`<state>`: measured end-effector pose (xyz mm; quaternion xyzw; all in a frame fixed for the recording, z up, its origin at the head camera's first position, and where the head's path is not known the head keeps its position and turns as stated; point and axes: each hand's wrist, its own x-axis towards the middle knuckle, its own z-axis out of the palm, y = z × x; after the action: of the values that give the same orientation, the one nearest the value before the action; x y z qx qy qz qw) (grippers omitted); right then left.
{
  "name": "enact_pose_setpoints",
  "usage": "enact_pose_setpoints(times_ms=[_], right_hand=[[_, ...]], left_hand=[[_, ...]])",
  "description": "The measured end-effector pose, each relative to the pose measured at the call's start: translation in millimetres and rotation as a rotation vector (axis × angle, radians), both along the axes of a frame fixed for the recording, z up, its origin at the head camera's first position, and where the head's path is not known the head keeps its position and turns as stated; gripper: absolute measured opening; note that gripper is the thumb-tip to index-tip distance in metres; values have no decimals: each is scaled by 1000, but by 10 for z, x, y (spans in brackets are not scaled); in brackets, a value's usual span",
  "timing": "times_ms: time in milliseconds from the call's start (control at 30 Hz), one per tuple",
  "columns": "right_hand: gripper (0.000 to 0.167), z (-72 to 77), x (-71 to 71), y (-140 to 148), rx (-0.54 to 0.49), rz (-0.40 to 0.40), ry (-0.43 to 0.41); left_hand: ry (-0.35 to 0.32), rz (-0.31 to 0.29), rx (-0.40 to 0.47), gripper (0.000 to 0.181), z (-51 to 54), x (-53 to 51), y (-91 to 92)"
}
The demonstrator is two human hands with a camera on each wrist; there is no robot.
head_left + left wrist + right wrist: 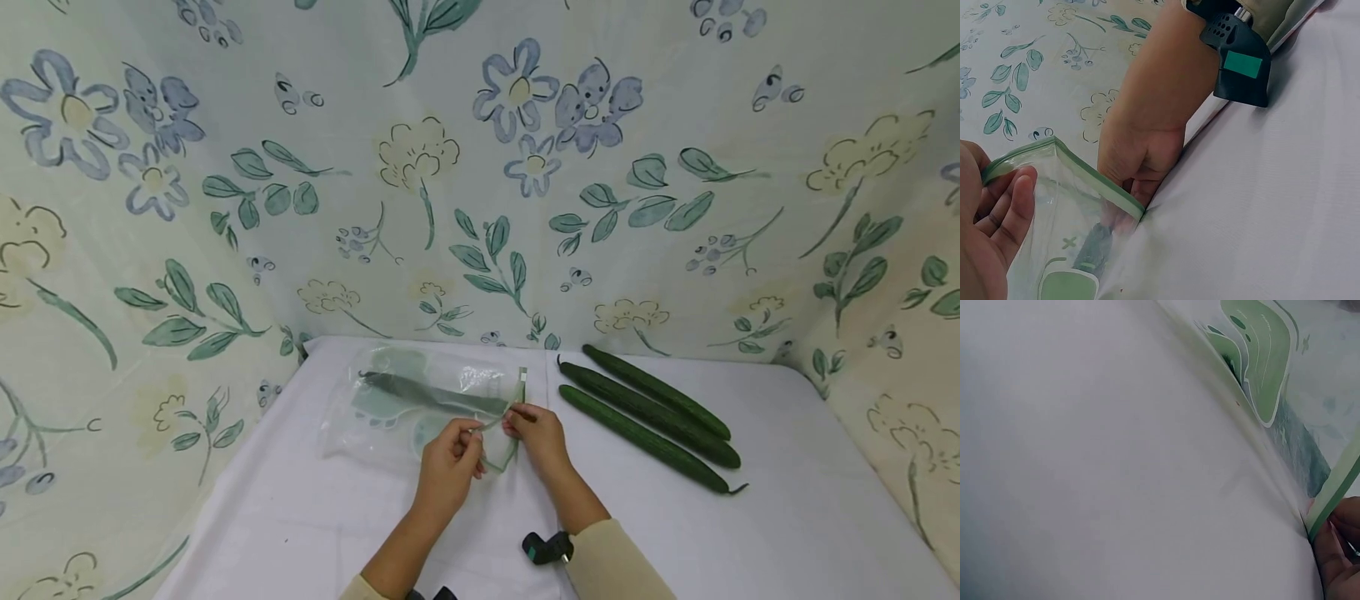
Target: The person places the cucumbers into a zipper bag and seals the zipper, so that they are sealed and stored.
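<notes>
A clear zip bag (457, 379) with green print lies on the white-covered table, its green-edged mouth toward the right. Inside it is one long dark green cucumber (427, 393), seen blurred through the plastic. My left hand (448, 458) pinches the near side of the bag's mouth. At the far side of the mouth, beside the cucumber's end, my right hand (538, 433) pinches the edge. The left wrist view shows the green zip strip (1088, 169) spread between both hands. In the right wrist view, the right fingers (1335, 550) grip the strip's corner.
Three loose cucumbers (648, 408) lie side by side, slanting, to the right of the bag. A white cloth (300, 517) covers the table. A flowered curtain (480, 167) hangs behind and at both sides. A black wrist device (547, 547) sits by the right sleeve.
</notes>
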<state>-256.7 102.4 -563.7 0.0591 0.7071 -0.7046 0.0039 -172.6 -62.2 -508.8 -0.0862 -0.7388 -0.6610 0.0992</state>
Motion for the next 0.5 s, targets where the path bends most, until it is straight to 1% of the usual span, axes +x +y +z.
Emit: enact_pose_setpoints(times_ms=[133, 233, 333, 500], right_hand=[[34, 1, -6, 10, 9, 0, -9], [38, 26, 21, 24, 8, 9, -3], [41, 44, 67, 50, 11, 18, -1], [41, 70, 135, 110, 63, 15, 12]], left_hand=[[-2, 5, -21, 14, -11, -19, -5], [1, 7, -39, 14, -13, -29, -7], [0, 13, -35, 14, -19, -28, 0], [6, 21, -21, 13, -23, -18, 4]])
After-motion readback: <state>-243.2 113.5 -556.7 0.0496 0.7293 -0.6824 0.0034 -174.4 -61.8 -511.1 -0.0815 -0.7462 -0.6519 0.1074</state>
